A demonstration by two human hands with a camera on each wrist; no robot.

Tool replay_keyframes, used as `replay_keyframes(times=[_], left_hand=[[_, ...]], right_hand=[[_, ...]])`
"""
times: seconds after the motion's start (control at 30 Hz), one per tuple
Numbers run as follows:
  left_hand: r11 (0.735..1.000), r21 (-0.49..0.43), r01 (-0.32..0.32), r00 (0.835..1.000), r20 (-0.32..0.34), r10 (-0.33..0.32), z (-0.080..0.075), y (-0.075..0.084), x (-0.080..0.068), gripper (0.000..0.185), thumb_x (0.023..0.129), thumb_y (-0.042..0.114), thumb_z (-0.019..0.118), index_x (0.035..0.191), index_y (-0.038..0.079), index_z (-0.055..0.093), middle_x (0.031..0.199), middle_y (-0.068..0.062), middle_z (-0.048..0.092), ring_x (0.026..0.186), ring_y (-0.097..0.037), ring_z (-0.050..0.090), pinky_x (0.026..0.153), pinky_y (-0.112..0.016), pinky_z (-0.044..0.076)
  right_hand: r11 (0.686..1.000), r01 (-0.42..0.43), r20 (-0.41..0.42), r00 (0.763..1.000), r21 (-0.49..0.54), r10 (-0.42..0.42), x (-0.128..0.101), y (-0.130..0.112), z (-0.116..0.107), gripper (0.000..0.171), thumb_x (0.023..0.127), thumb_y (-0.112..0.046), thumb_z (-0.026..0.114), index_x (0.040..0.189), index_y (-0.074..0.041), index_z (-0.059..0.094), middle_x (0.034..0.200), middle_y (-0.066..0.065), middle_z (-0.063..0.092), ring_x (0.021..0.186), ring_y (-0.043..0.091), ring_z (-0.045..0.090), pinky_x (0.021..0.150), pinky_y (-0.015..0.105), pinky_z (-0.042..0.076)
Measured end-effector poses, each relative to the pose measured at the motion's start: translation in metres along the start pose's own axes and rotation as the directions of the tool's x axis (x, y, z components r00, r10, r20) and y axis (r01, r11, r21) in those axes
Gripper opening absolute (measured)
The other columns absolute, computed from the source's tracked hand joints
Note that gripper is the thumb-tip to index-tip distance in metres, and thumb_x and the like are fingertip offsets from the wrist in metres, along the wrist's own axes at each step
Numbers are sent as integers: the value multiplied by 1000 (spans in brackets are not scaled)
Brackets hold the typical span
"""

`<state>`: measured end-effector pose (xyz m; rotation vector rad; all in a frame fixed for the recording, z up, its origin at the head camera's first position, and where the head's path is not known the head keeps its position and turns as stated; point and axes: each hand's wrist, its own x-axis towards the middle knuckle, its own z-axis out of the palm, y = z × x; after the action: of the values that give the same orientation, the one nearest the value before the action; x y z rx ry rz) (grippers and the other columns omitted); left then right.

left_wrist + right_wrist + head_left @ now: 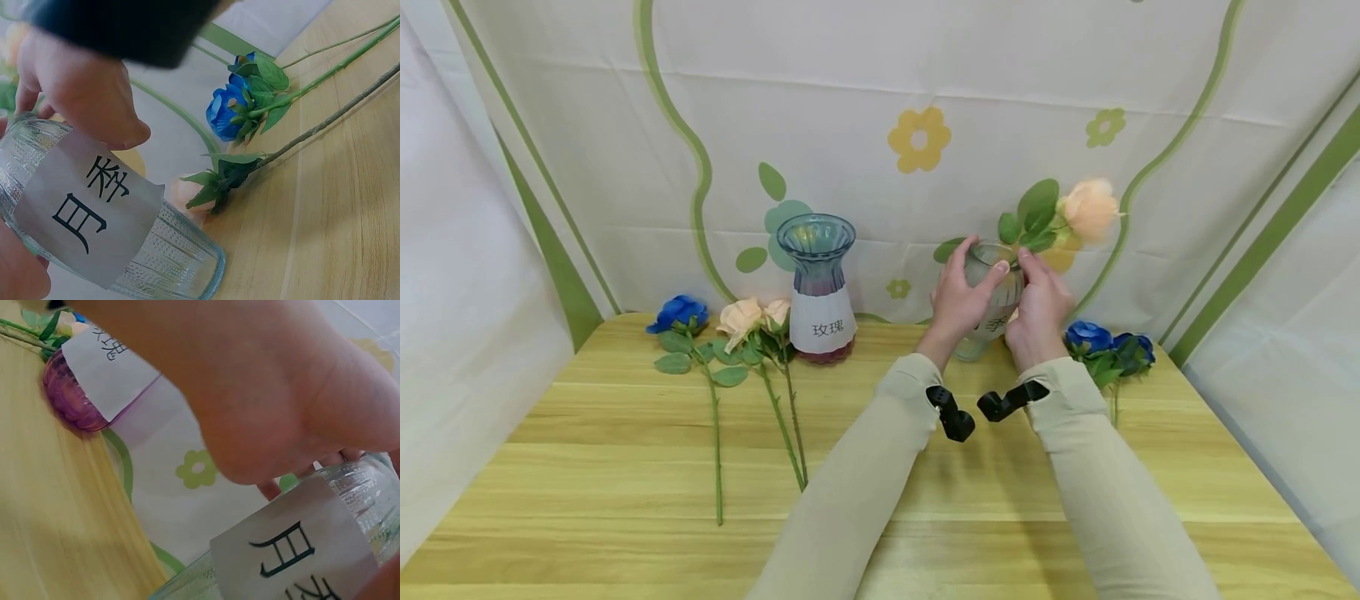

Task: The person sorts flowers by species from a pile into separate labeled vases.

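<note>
Between both hands is a clear ribbed glass vase (976,346) with a white paper label (94,206) bearing dark characters. My left hand (964,302) grips its left side, thumb across the front near the rim. My right hand (1039,307) holds the right side, its thumb tip at the rim. A peach rose (1088,208) with green leaves leans out to the right from the vase mouth. Its lower stem is hard to make out behind the hands and glass. Whether the vase base touches the table cannot be told.
A blue-to-purple labelled vase (817,258) stands to the left. Beside it lie a blue rose (679,313) and two peach roses (741,319). Right of my hands lie blue roses (1088,336) and another peach rose (190,192). A printed cloth (850,100) hangs behind the wooden table (625,467).
</note>
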<state>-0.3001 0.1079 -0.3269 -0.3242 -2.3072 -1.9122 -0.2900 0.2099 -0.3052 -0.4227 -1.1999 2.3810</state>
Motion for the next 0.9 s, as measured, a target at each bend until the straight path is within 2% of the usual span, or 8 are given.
replay_keyframes(times=[0.1,0.23,0.37,0.47,0.63,0.73,0.8,0.9], left_hand=[[1000,6,9,1000,-2,-9,0,1,0,72,102,55,63,165,36,34,171,8,38,159,-26,36,129,-61,17],[999,15,36,999,1,-36,-1,3,-1,77,101,58,62,167,35,30,174,6,34,161,-26,33,131,-61,15],[998,26,61,998,1,-61,-1,3,-1,82,100,61,61,169,33,26,175,5,31,162,-25,30,132,-60,13],[998,28,63,998,-4,-63,-2,3,-1,81,101,61,61,169,32,26,175,4,31,162,-25,30,132,-60,13],[998,15,64,998,-9,-64,-3,2,0,81,101,60,62,169,33,27,176,4,30,163,-27,29,132,-62,10],[998,8,67,998,-2,-67,-2,2,0,82,100,60,63,169,33,26,176,5,30,163,-26,29,132,-62,8],[998,5,68,998,1,-68,-1,2,0,82,100,61,63,168,34,27,175,5,30,163,-26,29,132,-62,9],[998,2,63,998,3,-63,1,2,-1,82,100,60,63,168,33,27,175,5,31,163,-25,29,132,-60,10]], right_hand=[[999,-16,26,1000,-30,17,-3,2,-8,41,94,-21,82,133,-12,74,128,-4,71,127,13,60,122,32,35],[994,-68,50,996,-85,73,-7,-3,-28,46,96,-23,81,140,-15,70,112,-11,76,118,11,61,113,34,29],[980,-82,83,992,-179,98,-7,-16,-50,53,98,-18,78,149,-15,63,115,-11,79,113,9,66,98,26,42],[967,-63,136,986,-246,99,-8,-25,-66,43,97,-16,79,138,-14,70,112,-10,80,103,9,70,84,21,50],[929,-26,237,964,-368,121,-10,-37,-92,26,95,-13,80,120,-18,77,106,-10,80,97,5,75,82,18,59],[866,3,254,957,-500,144,-13,-40,-107,28,96,-13,79,124,-18,75,104,-14,80,96,2,75,82,17,60],[778,27,256,951,-627,173,-15,-40,-116,33,99,-16,77,131,-16,72,101,-18,79,95,0,74,81,17,60],[615,55,255,936,-787,244,-17,-39,-129,47,102,-23,73,147,-13,62,98,-25,76,96,-4,72,85,19,60]])
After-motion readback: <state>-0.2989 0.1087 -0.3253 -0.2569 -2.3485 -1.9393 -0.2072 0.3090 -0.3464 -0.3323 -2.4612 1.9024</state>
